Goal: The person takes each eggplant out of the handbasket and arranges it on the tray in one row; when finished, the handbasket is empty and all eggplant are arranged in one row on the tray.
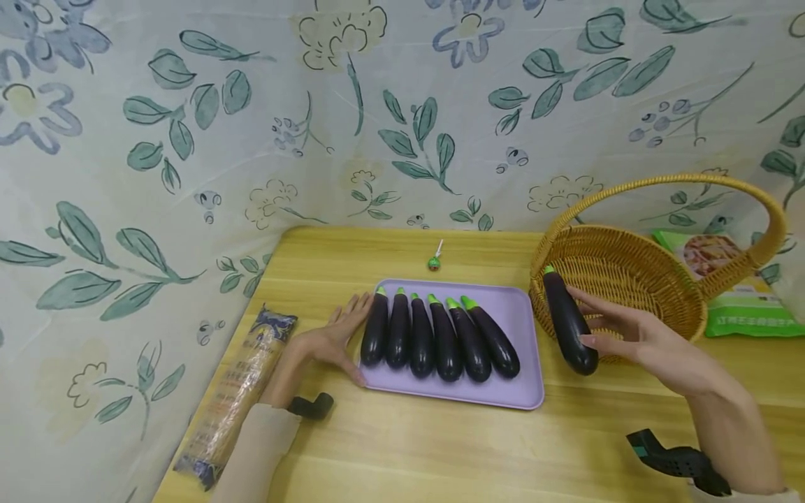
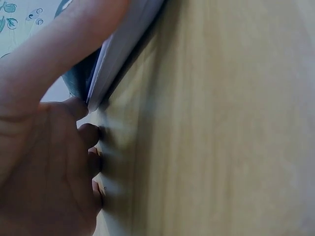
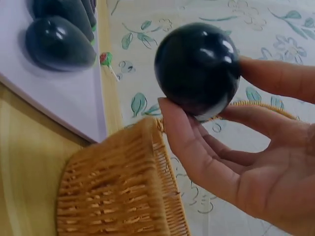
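My right hand (image 1: pixel 638 339) pinches a dark purple eggplant (image 1: pixel 566 321) between thumb and fingers, holding it up at the left side of the wicker basket (image 1: pixel 619 262). Its rounded end (image 3: pixel 194 66) faces the camera in the right wrist view. To its left a lilac tray (image 1: pixel 527 342) bears several eggplants (image 1: pixel 446 342) in a row, green stem ends toward the wall. My left hand (image 1: pixel 327 342) rests at the tray's left edge, fingers and thumb extended. In the left wrist view, the left hand (image 2: pixel 49 162) shows its fingertips close to the table beside the tray's side.
A long clear-wrapped pack of noodles (image 1: pixel 235 398) lies left of my left forearm. Behind the tray is a small green lollipop (image 1: pixel 434 263). A green food bag (image 1: pixel 745 297) stands behind the basket, whose tall handle (image 1: pixel 666 180) arches over it. Floral cloth (image 1: pixel 402 188) hangs behind the table.
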`<state>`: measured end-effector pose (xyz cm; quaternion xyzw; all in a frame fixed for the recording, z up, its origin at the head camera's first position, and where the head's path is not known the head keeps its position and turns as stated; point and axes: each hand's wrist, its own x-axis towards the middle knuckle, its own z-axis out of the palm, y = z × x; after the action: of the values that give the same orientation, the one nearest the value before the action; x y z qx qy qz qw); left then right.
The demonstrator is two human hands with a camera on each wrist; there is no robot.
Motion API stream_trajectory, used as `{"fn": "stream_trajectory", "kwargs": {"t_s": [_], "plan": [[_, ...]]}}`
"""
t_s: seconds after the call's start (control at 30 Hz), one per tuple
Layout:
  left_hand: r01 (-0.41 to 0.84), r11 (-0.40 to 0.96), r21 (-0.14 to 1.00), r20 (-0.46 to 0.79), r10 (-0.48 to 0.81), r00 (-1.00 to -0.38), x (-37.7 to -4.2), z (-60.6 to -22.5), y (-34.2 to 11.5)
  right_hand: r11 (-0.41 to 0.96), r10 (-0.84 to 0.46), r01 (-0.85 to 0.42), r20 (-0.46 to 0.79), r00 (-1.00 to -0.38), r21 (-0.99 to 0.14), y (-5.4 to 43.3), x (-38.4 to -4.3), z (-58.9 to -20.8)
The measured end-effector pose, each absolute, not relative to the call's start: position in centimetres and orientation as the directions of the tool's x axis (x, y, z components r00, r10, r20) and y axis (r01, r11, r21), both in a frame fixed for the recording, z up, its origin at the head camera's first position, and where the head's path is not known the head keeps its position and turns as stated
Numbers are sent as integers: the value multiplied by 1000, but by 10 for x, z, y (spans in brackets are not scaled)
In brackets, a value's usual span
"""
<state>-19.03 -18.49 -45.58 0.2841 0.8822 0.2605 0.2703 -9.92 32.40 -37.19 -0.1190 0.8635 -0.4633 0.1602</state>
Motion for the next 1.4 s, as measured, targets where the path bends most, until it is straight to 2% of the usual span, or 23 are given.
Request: {"fn": "stream_trajectory", "kwargs": {"t_s": [0.2, 0.4, 0.6, 1.07, 1.4], "plan": [[362, 700, 615, -328, 645, -690, -191, -456, -186, 643, -389, -208, -80, -918, -737, 290, -98, -374], [366, 700, 613, -330, 648, -686, -192, -456, -185, 730, -357, -199, -117, -927, -654, 258, -104, -381], [368, 712, 599, -359, 649, -671, -192, -452, -183, 775, -355, -235, -97, -930, -586, 243, -104, -391], [381, 714, 587, -350, 649, -676, -190, -451, -186, 749, -296, -152, -121, -947, -645, 240, -105, -409], [397, 722, 567, -347, 646, -679, -189, -456, -188, 766, -248, -97, -153, -957, -635, 238, -105, -415]]}}
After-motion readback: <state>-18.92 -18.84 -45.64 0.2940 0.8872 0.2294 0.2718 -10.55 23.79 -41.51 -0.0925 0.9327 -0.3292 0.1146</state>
